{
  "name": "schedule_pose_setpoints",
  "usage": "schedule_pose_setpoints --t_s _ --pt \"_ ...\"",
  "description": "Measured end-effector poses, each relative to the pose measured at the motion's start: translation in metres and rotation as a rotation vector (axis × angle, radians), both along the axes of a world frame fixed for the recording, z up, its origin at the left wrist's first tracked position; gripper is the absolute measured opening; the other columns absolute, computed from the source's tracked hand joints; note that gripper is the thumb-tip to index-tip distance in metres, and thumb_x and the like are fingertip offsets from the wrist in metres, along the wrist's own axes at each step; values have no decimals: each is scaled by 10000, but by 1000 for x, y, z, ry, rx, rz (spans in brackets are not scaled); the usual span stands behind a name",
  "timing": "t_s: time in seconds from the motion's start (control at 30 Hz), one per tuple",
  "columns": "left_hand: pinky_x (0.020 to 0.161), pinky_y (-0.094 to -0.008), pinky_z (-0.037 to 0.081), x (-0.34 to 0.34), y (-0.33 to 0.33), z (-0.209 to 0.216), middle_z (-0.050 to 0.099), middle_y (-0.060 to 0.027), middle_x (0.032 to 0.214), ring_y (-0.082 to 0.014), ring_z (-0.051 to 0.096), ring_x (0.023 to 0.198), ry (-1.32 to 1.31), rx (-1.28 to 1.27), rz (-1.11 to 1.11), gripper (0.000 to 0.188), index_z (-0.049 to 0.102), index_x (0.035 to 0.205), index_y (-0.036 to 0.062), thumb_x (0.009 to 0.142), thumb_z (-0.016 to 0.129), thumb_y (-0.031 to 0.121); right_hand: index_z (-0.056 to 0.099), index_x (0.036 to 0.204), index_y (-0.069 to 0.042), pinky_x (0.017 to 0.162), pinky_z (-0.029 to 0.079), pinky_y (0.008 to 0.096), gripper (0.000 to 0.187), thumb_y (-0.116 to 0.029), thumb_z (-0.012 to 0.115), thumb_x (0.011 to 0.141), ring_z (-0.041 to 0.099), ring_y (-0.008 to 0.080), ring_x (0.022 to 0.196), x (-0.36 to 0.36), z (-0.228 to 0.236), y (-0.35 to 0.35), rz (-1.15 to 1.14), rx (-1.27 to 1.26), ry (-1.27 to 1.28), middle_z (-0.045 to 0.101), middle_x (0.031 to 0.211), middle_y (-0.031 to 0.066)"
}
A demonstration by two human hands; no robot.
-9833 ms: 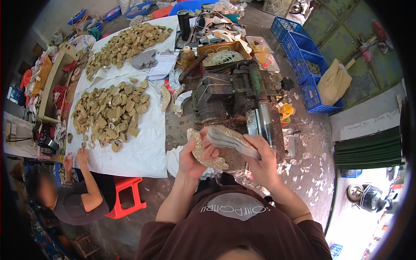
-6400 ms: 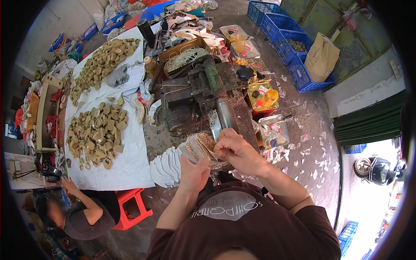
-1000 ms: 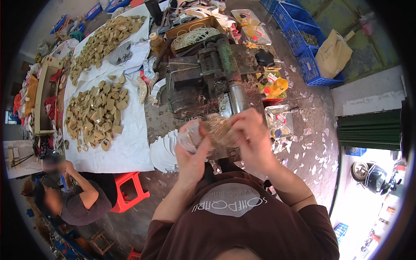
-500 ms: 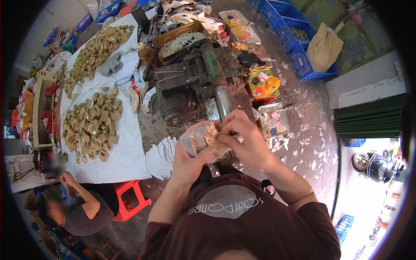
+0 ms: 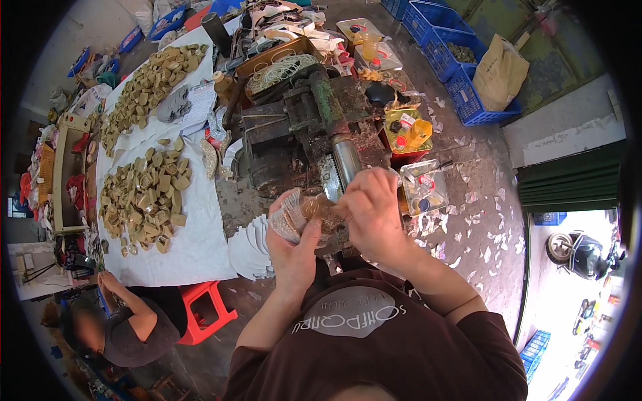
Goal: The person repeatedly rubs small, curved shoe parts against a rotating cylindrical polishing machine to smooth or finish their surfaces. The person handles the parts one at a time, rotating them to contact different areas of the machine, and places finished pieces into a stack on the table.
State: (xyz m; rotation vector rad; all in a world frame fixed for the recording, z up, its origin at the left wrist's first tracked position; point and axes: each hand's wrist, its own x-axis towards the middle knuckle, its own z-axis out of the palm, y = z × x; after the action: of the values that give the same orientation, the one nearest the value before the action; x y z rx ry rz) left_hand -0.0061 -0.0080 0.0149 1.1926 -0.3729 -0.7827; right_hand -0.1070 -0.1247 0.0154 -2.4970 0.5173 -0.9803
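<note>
Between my hands, in front of the machine, is a sparkly silver-and-gold curved piece (image 5: 289, 217) with a shiny brown part at its right end. My left hand (image 5: 294, 257) is wrapped round it from below, thumb pressed on top. My right hand (image 5: 376, 210) pinches the brown end with bent fingers; the fingertips partly hide what they hold. Just beyond stands a worn, greasy machine (image 5: 314, 113) with a green arm and a bright metal roller (image 5: 346, 160). A fanned stack of white curved pieces (image 5: 251, 247) lies left of my left hand.
Heaps of tan blocks (image 5: 147, 194) cover a white sheet (image 5: 194, 247) at left. A person (image 5: 137, 327) sits near a red stool (image 5: 207, 314). Right of the machine stand a yellow-topped can (image 5: 408, 130) and a clear tray (image 5: 424, 187). Blue crates (image 5: 461, 90) stand farther right; scraps litter the floor.
The sparkly piece has turned in my hands, its silver side now at left and its brown end facing my right hand. My right hand has shifted slightly right and down.
</note>
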Motion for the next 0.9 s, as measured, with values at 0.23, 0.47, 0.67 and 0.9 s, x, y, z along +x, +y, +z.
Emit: schedule_pose_setpoints --t_s 0.23,0.47,0.67,0.9 --pt "850 -288 468 49 21 -19 618 -78 979 -173 597 936 -500 424 -233 477 476 1253 44 798 581 -56 585 887 -65 835 372 407 57 -39 572 838 565 288 763 -57 9 -74 -56 213 333 622 775 105" --pt "1033 -394 358 17 -3 -24 390 -174 1331 -358 420 1243 -735 307 -641 539 484 1246 32 725 615 -3 600 905 -87 843 350 379 78 -78 586 829 567 287 790 -47 -18 -68 56 276 551 626 795 81" --pt "1026 -392 358 32 10 -29 449 -160 1264 -344 452 1210 -704 390 -551 459 540 1166 39 714 602 -10 612 981 -39 732 454 383 227 -23 660 759 596 289 762 -35 -36 -66 -52 318 174 616 863 110" --pt "912 -403 410 107 108 -38 513 -129 1192 -322 519 1105 -1041 734 -178 444 560 1094 28 660 580 -61 566 1136 -11 717 463 298 334 -20 658 815 541 161 739 -39 -24 -53 -180 460 38 578 924 86"
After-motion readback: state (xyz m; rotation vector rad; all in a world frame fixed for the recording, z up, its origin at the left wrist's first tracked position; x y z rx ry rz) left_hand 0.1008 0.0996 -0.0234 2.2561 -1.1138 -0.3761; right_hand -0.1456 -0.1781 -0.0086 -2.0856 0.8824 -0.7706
